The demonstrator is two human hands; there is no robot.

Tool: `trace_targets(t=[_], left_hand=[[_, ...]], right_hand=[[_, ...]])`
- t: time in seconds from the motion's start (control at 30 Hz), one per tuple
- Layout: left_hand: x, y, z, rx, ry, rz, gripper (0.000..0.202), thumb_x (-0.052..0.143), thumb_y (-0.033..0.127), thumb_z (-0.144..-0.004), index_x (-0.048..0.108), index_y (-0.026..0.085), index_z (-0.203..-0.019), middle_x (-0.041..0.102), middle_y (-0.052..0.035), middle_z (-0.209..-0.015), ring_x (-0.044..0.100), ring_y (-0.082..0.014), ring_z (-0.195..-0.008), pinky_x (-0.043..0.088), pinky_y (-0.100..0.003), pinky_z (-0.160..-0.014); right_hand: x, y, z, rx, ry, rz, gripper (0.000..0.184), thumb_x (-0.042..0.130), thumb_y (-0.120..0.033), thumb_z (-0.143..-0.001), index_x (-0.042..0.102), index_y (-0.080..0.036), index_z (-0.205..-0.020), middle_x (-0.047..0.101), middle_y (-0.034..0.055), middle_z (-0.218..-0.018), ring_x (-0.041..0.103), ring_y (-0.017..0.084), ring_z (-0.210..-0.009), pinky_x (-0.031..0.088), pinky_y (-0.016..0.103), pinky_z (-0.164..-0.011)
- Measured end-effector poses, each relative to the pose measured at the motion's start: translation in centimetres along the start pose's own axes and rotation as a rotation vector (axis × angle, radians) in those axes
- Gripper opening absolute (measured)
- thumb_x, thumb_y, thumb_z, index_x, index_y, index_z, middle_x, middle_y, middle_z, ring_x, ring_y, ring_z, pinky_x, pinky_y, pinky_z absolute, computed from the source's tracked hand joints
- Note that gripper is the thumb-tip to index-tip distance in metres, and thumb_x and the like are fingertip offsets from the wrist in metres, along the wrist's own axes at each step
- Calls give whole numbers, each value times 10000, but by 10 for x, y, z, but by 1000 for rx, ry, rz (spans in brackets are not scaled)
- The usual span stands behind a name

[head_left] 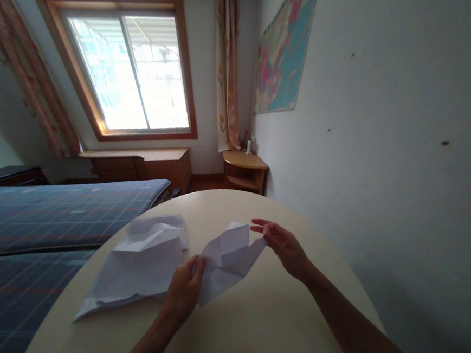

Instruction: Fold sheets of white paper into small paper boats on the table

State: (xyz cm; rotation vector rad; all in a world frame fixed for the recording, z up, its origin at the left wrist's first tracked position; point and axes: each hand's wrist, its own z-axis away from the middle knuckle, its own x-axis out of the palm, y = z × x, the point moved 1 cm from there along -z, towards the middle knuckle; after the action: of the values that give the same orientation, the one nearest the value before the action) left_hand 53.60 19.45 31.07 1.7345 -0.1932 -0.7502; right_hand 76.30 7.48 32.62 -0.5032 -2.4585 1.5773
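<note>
A creased white sheet of paper [228,258], partly folded, is held up just above the round cream table [271,315]. My left hand [185,289] pinches its near left edge with thumb and fingers closed. My right hand [281,243] grips its right corner, with the index finger stretched out. To the left a second, larger folded white paper [140,265] lies flat on the table, untouched by either hand.
A bed with a blue plaid cover [51,218] stands close to the table's left side. A white wall [401,158] runs along the right. Beyond are a wooden desk [148,164], a small corner shelf [245,170], a window and a wall map [286,47].
</note>
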Motion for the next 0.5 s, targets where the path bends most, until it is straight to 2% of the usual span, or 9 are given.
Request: trace_targets(t=[0.07,0.17,0.27,0.37,0.43,0.5], left_hand=[[0,-2,-1,-98,-22,144,468,553,611,-737,682,162,-750,697,-43,-672,607,-205,-607,422,-273,-563],[3,-2,1,-216,-40,401,500,653,613,-698,695,132,-829,708,-46,-702,612,-187,-598,447,-263,-565],[8,0,7,-223,-68,610,481,675,575,-745,694,136,-940,722,-41,-765,629,-165,-616,482,-256,-608],[12,2,13,-202,-62,671,481,679,558,-774,682,144,-1019,724,-39,-801,631,-154,-611,490,-243,-586],[15,3,16,-200,-53,688,501,685,552,-776,669,144,-1065,725,-45,-826,628,-151,-600,476,-231,-537],[18,3,19,-201,-42,719,517,685,544,-783,651,145,-1111,725,-52,-851,636,-157,-621,470,-227,-523]], right_hand=[[-3,1,-1,18,62,-139,260,549,-503,-925,554,-247,-883,576,86,-1354,577,269,-1204,508,446,-917],[-9,-1,-1,8,137,-182,273,512,-538,-924,561,-271,-944,577,67,-1363,551,295,-1238,505,497,-912],[-9,-8,-3,0,163,-179,303,407,-522,-957,571,-267,-951,565,51,-1374,575,298,-1207,510,514,-898],[1,-13,-3,96,109,-233,365,325,-535,-963,542,-248,-898,623,77,-1284,645,281,-1074,547,467,-815],[13,-13,-1,177,86,-313,305,411,-532,-929,521,-247,-938,669,90,-1175,675,259,-960,562,407,-741],[26,-10,4,211,102,-414,307,593,-445,-837,487,-255,-1054,678,78,-1127,681,234,-896,559,360,-720]])
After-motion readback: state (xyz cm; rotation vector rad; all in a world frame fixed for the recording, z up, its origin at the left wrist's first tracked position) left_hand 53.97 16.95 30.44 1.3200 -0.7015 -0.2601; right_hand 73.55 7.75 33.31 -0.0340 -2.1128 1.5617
